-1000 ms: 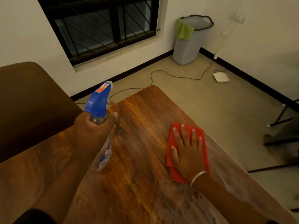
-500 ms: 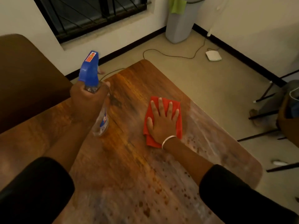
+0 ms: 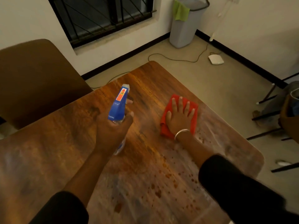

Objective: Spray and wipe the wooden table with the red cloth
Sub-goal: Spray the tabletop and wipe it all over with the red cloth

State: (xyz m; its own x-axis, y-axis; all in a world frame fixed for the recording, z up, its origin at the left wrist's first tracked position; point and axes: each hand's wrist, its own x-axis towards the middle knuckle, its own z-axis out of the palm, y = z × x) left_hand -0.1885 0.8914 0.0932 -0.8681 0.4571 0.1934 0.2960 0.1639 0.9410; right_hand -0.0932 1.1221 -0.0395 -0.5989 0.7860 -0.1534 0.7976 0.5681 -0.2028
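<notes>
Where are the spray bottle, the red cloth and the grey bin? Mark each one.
spray bottle point(image 3: 119, 105): head view, on its blue trigger head.
red cloth point(image 3: 195, 117): head view, on its right edge beside the hand.
grey bin point(image 3: 182, 32): head view, on its front wall.

A red cloth point(image 3: 193, 109) is seen at 2 o'clock on the brown, dark-grained wooden table point(image 3: 150, 81), speckled with dark droplets toward 5 o'clock. A blue head with a red-orange label is shown on the clear spray bottle point(image 3: 119, 105).

Spray bottle point(image 3: 119, 109) body mostly hidden behind left hand point(image 3: 111, 128), bottle label unreadable, bin point(image 3: 184, 28) top cropped
</notes>
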